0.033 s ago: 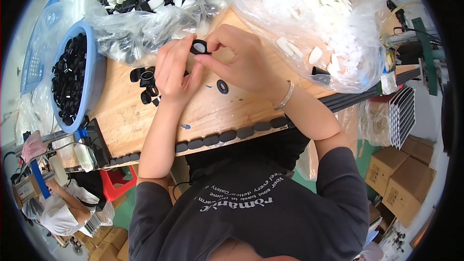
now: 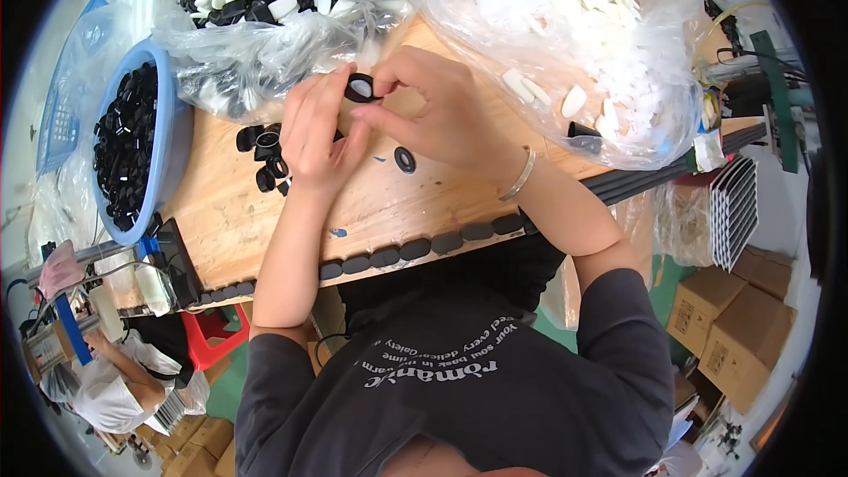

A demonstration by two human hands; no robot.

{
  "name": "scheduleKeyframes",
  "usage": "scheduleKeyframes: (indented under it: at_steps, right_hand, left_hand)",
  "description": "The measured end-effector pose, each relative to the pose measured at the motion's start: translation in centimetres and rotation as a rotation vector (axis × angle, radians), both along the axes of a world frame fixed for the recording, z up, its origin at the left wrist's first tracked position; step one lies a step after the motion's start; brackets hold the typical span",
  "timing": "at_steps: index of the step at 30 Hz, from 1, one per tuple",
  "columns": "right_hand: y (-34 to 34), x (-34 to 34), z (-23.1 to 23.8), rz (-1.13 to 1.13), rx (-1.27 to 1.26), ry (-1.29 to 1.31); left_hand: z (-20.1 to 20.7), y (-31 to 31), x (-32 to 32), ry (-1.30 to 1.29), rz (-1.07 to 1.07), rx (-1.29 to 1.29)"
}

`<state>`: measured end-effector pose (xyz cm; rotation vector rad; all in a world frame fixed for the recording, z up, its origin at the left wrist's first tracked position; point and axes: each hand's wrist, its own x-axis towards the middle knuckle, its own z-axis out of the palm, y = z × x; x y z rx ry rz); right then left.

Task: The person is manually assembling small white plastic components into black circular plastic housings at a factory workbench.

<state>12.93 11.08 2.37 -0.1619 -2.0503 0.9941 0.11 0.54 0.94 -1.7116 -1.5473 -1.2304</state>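
Note:
A small black oval cap with a white inside (image 2: 360,87) is held between my two hands above the wooden table. My right hand (image 2: 437,110) pinches its right side between thumb and forefinger. On the other side, the closed fingers of my left hand (image 2: 316,128) press against it, partly hiding its edge. A black oval ring (image 2: 405,160) lies on the table below my right hand. Several loose black caps (image 2: 267,143) sit just left of my left wrist, and a bit of another dark piece shows behind that hand.
A blue basin (image 2: 181,128) full of black pieces stands at left. Behind my hands, a clear plastic bag (image 2: 212,57) holds black and white parts; another bag (image 2: 495,26) at right holds white pieces. Dark oval pieces (image 2: 415,248) line the table's near edge. A person (image 2: 119,380) sits at lower left.
The black cap has shifted very slightly to the left between my fingers. Both hands keep nearly the same place and grip.

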Motion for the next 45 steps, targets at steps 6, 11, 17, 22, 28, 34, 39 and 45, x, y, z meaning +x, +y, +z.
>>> scheduleKeyframes:
  at_steps: [6,11,17,22,28,34,39,45]
  right_hand:
    - [4.7,1.6,2.3,-0.183,-0.078,-0.132]
    - [12.2,6.4,1.9,-0.51,0.086,-0.428]
    - [13.4,9.0,3.0,-0.361,-0.054,-0.59]
    - [11.2,12.0,3.2,-0.236,-0.034,-0.852]
    - [8.1,13.5,-0.5,-0.167,0.265,-0.788]
    - [8.2,11.9,0.9,-0.407,0.335,-0.658]
    - [3.3,6.6,4.5,-0.058,-0.426,0.064]
    - [-1.3,0.7,4.1,0.049,-0.162,0.169]
  left_hand:
    - [0.2,-0.7,-0.5,-0.109,0.029,-0.002]
    - [1.0,-0.6,-0.4,-0.1,-0.025,-0.024]
    - [1.0,-0.5,0.0,-0.161,-0.162,-0.076]
    - [0.7,-1.0,-0.5,-0.166,-0.168,-0.097]
    - [1.6,-0.7,0.4,-0.179,-0.227,-0.126]
    - [1.2,-0.8,0.2,-0.173,-0.234,-0.072]
    - [1.2,-0.9,0.4,-0.174,-0.189,-0.015]
    - [1.3,-1.4,0.3,-0.118,-0.069,0.13]
